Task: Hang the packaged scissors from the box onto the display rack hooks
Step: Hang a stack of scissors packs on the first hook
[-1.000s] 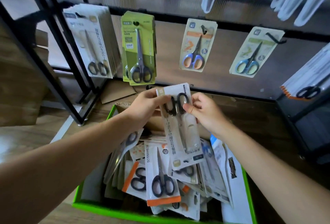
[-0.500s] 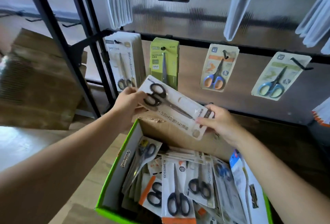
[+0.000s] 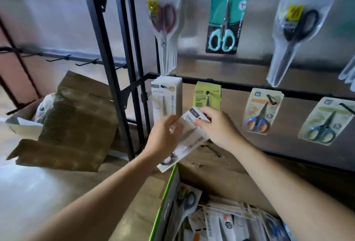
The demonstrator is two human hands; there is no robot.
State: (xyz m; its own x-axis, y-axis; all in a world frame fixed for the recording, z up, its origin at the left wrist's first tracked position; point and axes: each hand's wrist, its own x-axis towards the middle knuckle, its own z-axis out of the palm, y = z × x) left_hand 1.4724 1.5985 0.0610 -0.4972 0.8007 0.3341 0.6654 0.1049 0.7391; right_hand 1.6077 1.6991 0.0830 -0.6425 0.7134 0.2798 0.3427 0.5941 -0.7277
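While held tilted, white scissors pack (image 3: 190, 138), blurred

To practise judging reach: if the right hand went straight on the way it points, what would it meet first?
The right hand, past the packet it holds, would probably meet the white hanging packs; depth unclear.

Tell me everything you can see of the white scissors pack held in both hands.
The flat white card pack carries dark-handled scissors, handles at its lower end, with dark print along one side. It is motion-blurred and tilted, top end up and right. The left hand grips its left edge; the right hand pinches the top end. It is on no hook, just below a hanging stack of similar white packs.
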